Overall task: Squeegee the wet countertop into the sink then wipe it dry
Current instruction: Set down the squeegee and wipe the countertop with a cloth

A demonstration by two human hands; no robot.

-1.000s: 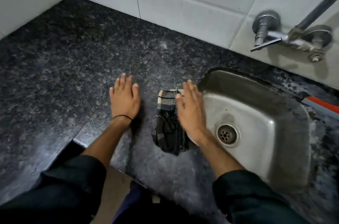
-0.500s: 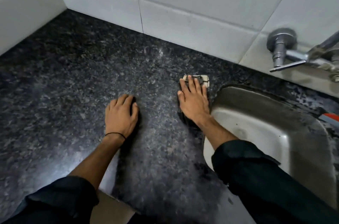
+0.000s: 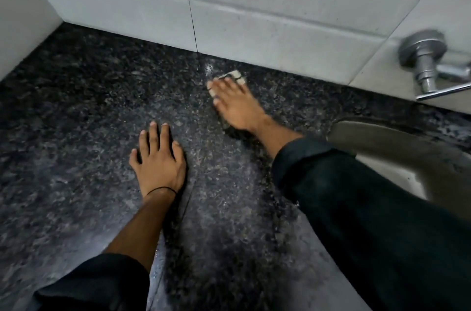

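My right hand (image 3: 235, 104) presses flat on a folded dark checked cloth (image 3: 235, 75) near the back wall, and only the cloth's pale far corner shows past my fingertips. My left hand (image 3: 158, 157) rests palm down with fingers apart on the black speckled granite countertop (image 3: 76, 112), nearer to me and to the left; it holds nothing. The steel sink (image 3: 397, 150) shows at the right edge, partly hidden behind my dark right sleeve. No squeegee is in view.
White tiled walls (image 3: 254, 4) close the counter at the back and at the left. A chrome wall tap (image 3: 423, 61) with a lever sticks out above the sink. The countertop's front edge runs under my forearms.
My right hand has pushed the cloth away from the sink's near rim to the back wall and leftward. My left hand stayed planted. The view shifted left, losing most of the sink.
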